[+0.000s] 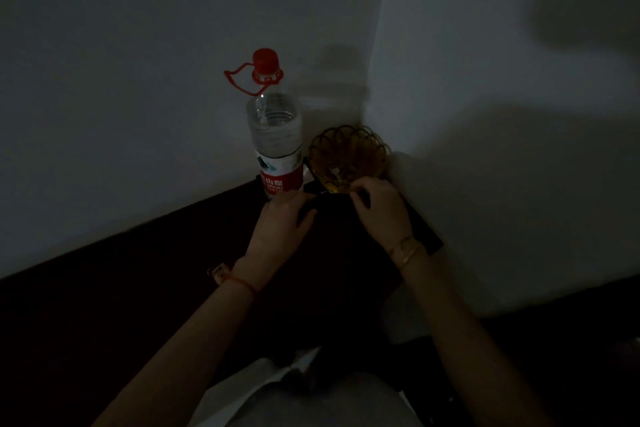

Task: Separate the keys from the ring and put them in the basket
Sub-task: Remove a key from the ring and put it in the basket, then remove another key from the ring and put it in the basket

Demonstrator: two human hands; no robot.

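— Both hands are working at the near rim of the basket. Right hand is pinching something small between thumb and forefinger; I'm guessing it's the ring or a key on it, but it's too dark to tell which. Left hand is lying loosely curled on the dark bench, fingertips reaching toward the same spot, just beside the bottle.

— Where are the keys, then?

— One key is already lying in the basket. Whatever's left is hidden under my fingers, right against the rim.

— So what's the trick for this step?

— I'm thinking the left hand should be steadying the ring while the right is prying the coil open and sliding a key round to the gap. Turning the key along the wire, not yanking it.

— Anything to watch?

— Light, mostly. I'm working by feel, so I'm keeping everything over the basket: if a key is slipping free, it's dropping in rather than vanishing on the bench. And I'm minding my left knuckles near that bottle, since it looks tall and easy to tip.
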